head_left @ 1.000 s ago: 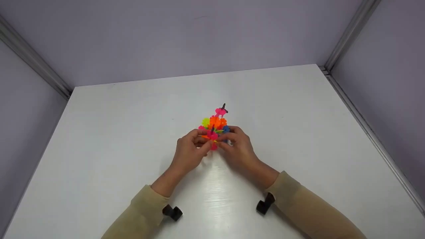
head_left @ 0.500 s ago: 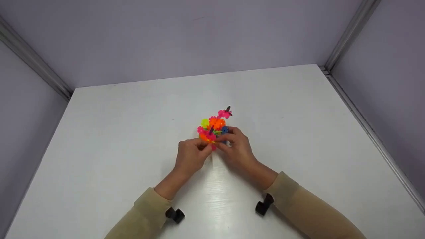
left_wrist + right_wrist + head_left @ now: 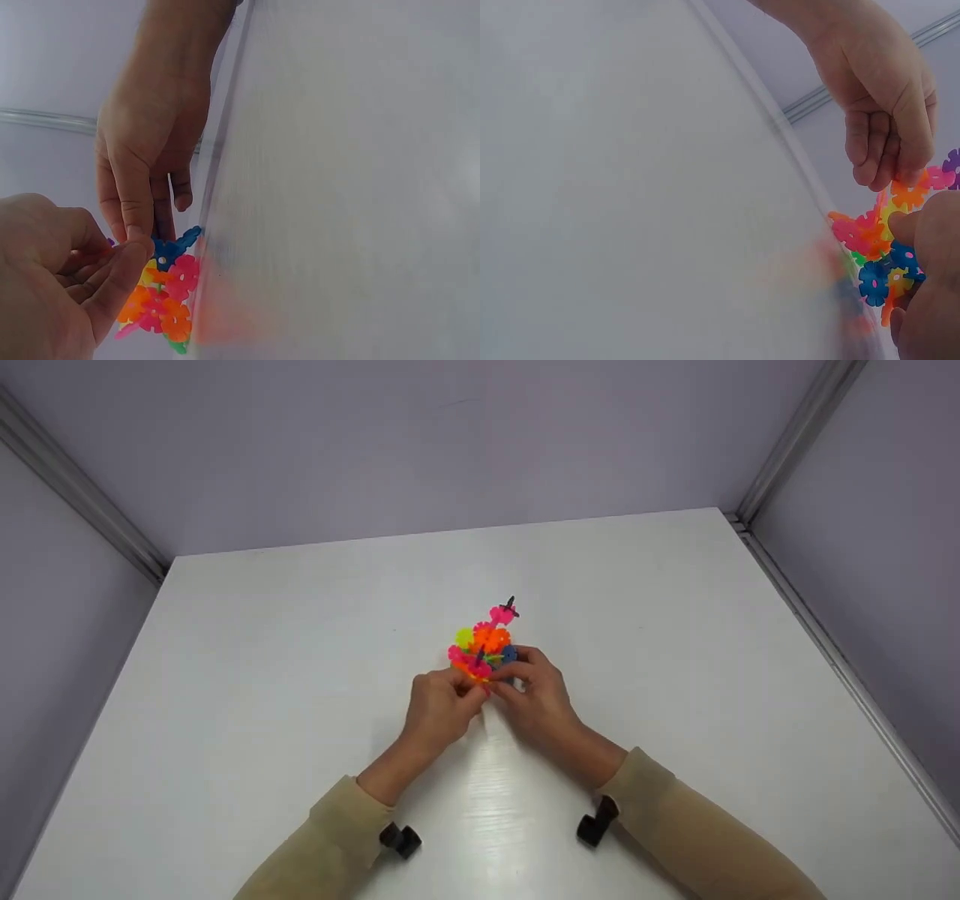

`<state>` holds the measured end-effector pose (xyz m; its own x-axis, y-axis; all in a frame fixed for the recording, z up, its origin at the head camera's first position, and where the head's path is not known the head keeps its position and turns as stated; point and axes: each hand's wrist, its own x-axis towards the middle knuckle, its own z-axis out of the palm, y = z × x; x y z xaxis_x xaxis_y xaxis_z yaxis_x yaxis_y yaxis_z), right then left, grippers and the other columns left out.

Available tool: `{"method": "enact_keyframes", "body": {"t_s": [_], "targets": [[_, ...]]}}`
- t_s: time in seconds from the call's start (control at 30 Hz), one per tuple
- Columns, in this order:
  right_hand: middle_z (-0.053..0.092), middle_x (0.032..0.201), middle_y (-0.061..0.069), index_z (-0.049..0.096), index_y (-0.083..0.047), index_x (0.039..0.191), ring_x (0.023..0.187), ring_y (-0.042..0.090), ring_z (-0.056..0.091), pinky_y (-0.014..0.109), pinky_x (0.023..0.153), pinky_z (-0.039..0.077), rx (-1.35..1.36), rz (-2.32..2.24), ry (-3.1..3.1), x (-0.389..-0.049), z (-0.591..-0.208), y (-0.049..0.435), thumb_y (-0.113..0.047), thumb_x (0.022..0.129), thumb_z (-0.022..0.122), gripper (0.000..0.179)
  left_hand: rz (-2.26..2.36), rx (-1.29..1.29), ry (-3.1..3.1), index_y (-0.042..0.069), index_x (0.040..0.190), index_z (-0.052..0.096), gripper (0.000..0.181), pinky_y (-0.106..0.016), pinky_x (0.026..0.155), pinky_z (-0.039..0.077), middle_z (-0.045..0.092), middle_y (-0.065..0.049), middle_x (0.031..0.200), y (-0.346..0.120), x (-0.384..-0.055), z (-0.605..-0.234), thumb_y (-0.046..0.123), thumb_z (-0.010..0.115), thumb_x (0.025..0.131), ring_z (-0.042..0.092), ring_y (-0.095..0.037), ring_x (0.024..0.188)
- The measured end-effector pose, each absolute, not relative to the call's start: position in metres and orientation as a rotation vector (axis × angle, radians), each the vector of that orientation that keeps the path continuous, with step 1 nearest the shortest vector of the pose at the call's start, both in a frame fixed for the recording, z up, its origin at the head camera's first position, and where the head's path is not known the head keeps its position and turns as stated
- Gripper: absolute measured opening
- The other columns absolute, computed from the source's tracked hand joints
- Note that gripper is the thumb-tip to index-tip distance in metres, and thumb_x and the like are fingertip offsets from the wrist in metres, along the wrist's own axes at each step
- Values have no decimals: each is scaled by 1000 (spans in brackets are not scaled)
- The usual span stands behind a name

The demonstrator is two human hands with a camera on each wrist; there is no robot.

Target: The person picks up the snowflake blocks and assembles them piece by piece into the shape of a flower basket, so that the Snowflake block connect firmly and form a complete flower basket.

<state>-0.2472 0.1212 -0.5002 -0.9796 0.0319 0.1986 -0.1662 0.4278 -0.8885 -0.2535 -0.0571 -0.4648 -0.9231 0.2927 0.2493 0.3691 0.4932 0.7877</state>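
A model of interlocking plastic snowflake discs (image 3: 491,640), in pink, orange, yellow, green and blue, stands between both hands in the head view. My left hand (image 3: 437,709) pinches an orange disc (image 3: 908,193) on its near left side, thumb and forefinger together. From the right, my right hand (image 3: 541,699) grips the model near its blue discs (image 3: 874,283). A pink disc (image 3: 502,615) with a dark disc set across it sticks up at the far end. Fingers hide much of the model's near part in the wrist views.
The white table (image 3: 300,660) lies under both arms, with pale panels behind and at the sides. Metal rails (image 3: 840,637) run along the panel joints. Each sleeve cuff carries a small black device (image 3: 598,822).
My left hand has come lower and slightly right, its fingers moving from around the near pink disc to a pinch on the orange one. The model rocked right, then partly back; my right hand barely moved.
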Motion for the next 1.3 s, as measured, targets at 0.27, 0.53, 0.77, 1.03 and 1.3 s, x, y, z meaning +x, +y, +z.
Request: {"method": "enact_keyframes", "body": {"t_s": [0.27,0.53,0.77,1.03,1.3], "targets": [[59,138,6,84,-25,105,130,26,55,43,100,56,105,1567,-2560,-248,-501,122,-20,96,82,10,-1415,-567,-2643,5,95,79,7,-22,68,59,74,2,80,-64,-256,-469,11,78,97,64,-13,71],[60,136,3,75,-23,132,123,21,59,38,93,57,257,1551,-2568,-239,-502,128,-24,97,81,35,-1455,-570,-2620,3,107,81,12,-27,77,62,79,-5,95,-88,-269,-470,9,73,100,70,-17,82],[61,134,-2,72,-25,138,113,19,62,34,90,57,355,1665,-2575,-231,-502,132,-25,99,79,40,-1642,-560,-2671,5,116,76,15,-27,80,62,75,-8,102,-105,-285,-472,13,69,105,72,-24,90],[69,136,6,70,-14,141,121,23,68,32,98,57,485,1880,-2513,-221,-501,134,-17,102,73,39,-1817,-511,-2685,7,119,72,15,-29,86,61,70,-10,104,-117,-302,-475,11,63,108,70,-29,99],[77,115,7,76,-5,123,97,21,71,28,84,59,495,1774,-2459,-213,-490,158,-13,100,75,24,-1847,-504,-2712,9,122,71,17,-33,91,60,69,-13,110,-119,-312,-477,13,59,110,68,-29,103]]}}
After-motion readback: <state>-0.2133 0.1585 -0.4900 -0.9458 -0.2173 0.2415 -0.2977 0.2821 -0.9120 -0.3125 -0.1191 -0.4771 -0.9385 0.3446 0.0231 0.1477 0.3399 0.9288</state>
